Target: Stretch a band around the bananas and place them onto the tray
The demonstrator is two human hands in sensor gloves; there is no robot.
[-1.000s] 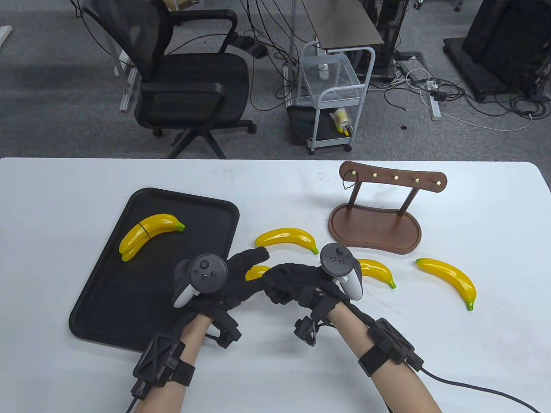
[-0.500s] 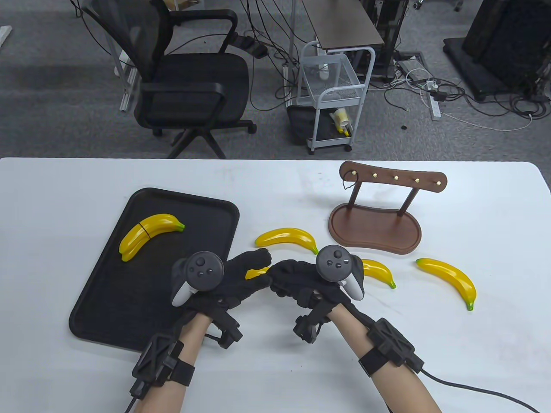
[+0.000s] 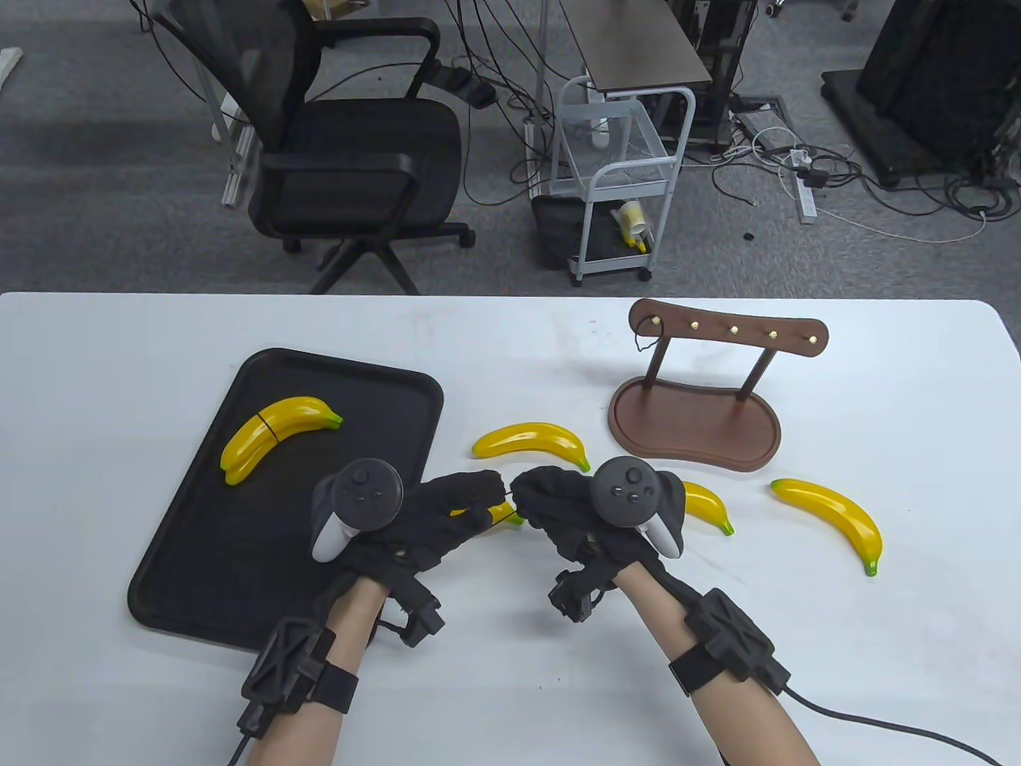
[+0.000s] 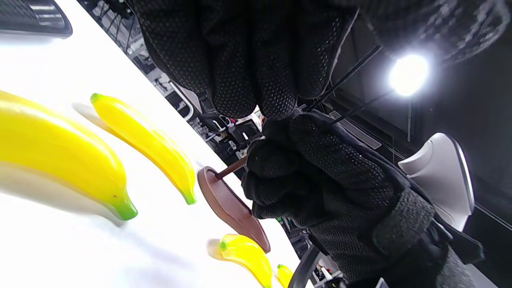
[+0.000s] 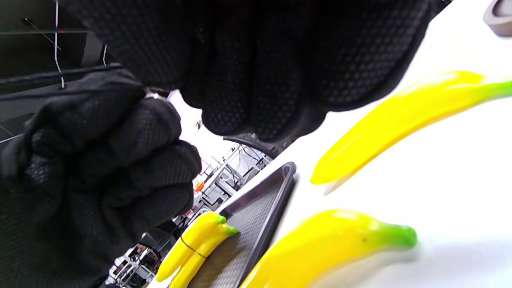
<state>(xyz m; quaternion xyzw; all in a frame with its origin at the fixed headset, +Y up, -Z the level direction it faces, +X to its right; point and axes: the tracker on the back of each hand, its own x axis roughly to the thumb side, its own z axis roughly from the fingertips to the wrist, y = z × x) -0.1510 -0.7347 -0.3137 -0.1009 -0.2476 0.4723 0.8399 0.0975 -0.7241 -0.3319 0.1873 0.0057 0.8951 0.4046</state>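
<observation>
Fingertips of left hand point(image 3: 447, 511) and right hand point(image 3: 570, 507) meet above a banana point(image 3: 498, 515) lying crosswise, both pinching a thin band point(image 3: 505, 496); banded bananas point(image 3: 275, 435) sit on the tray point(image 3: 199, 582) leftward. Left wrist view: band strands point(image 4: 348, 76) run between curled fingers. Right wrist view: white table point(image 5: 440, 168), cluttered room behind

Glossy plastic bananas point(image 3: 530, 441), a matt black tray point(image 3: 199, 550), a smooth wooden stand point(image 3: 694, 423), knitted cloth gloves point(image 3: 558, 503).
</observation>
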